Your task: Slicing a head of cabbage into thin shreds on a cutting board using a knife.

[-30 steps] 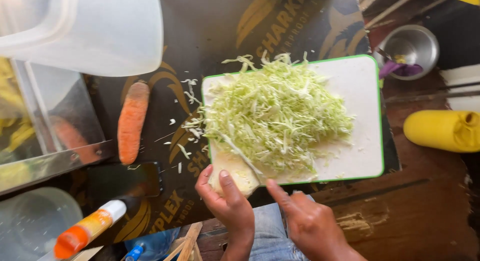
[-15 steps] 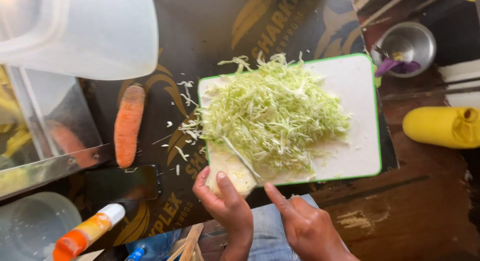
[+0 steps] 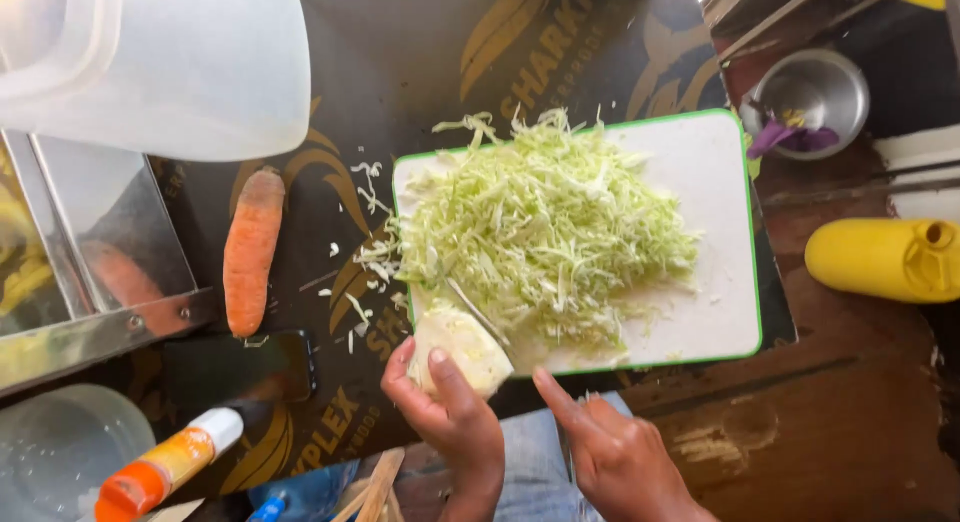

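1. A dark patterned table (image 3: 420,62) is seen from above; a large translucent plastic container (image 3: 160,62) is set at its far left corner.
2. A white cutting board (image 3: 715,232) with a green edge is laid on the table; most of it is covered by a heap of shredded cabbage (image 3: 545,227), with stray shreds scattered off its left edge.
3. A yellow bottle (image 3: 880,260) is laid on its side well to the right of the board; a steel bowl (image 3: 812,94) is placed beyond it.
4. A carrot (image 3: 250,250) is laid left of the board; a dark phone (image 3: 240,367) is just below it.
5. The cabbage piece (image 3: 462,344) is held at the board's near left corner, pinched between thumb and curled fingers of the left hand (image 3: 450,412).
6. The right hand (image 3: 615,452) is closed round a knife (image 3: 480,317) with the forefinger stretched along it; the blade is laid against the cabbage piece.
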